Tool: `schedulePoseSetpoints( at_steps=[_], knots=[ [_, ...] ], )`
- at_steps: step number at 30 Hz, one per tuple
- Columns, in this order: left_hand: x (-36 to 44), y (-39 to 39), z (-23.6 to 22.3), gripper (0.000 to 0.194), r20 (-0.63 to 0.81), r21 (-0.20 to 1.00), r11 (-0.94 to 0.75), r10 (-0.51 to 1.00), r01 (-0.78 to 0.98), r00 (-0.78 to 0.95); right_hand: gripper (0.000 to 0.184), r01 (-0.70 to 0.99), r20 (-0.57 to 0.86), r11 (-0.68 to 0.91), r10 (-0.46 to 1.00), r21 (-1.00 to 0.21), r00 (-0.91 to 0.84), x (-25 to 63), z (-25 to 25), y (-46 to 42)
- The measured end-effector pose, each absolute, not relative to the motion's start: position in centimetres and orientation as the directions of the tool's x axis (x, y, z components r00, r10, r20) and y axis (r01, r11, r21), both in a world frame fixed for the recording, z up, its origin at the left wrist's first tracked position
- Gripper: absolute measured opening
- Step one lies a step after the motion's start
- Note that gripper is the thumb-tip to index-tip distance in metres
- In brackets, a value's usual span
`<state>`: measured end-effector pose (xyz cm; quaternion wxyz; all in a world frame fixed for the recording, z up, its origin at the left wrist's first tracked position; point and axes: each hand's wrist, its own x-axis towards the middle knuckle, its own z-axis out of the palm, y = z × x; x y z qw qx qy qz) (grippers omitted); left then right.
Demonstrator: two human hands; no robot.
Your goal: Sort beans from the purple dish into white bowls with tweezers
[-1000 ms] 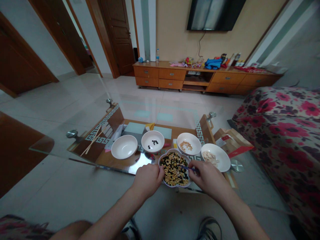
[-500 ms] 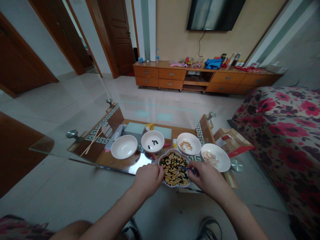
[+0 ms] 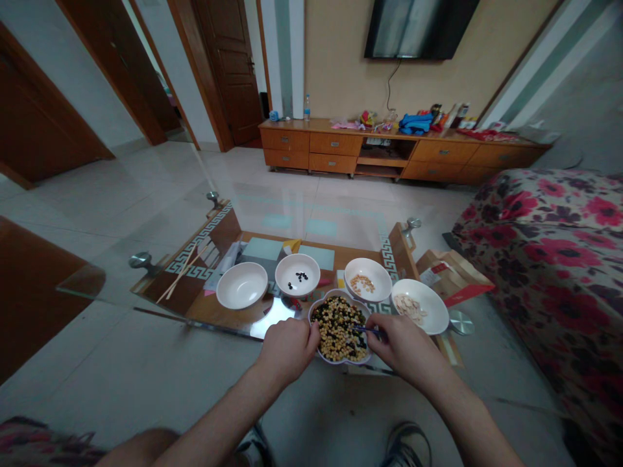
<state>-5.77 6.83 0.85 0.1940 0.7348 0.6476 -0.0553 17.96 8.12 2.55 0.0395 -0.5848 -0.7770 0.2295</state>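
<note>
A flower-shaped dish [image 3: 311, 319] with a pale purple rim holds mixed beans [image 3: 337, 331], yellow, black and green. My left hand [image 3: 287, 350] is closed on the dish's left rim, thumb on the edge. In my right hand [image 3: 402, 347], pinched between thumb and fingers, is a thin dark-blue tool [image 3: 368, 329] that looks like tweezers; its tip is among the beans, too small to make out. Behind the dish stand a white bowl with several black beans [image 3: 296, 292] and another with yellow beans [image 3: 357, 264]. A bowl of pale flat pieces [image 3: 438, 319] sits beside my right hand.
On the glass table [image 3: 121, 285], a white bowl [image 3: 242, 299] stands at the left, with wooden chopsticks [image 3: 181, 275] farther left. A brown paper bag [image 3: 452, 272] is at the right, near a flowered sofa cover [image 3: 545, 240]. A low cabinet [image 3: 335, 144] runs along the far wall.
The tip of the thin blue tool has shifted slightly to the right in the beans. My left hand and the bowls stay where they were.
</note>
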Motion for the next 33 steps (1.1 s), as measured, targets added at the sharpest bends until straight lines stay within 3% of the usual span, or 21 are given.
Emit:
schedulePoseSetpoints(
  at_steps=[33],
  knots=[
    [-5.78,6.85,0.91,0.064,-0.345,0.214,-0.081,0.926,0.973,0.153,0.024,0.893,-0.192,0.219,0.930,-0.394,-0.313,18.23,2.48,8.07]
  ],
)
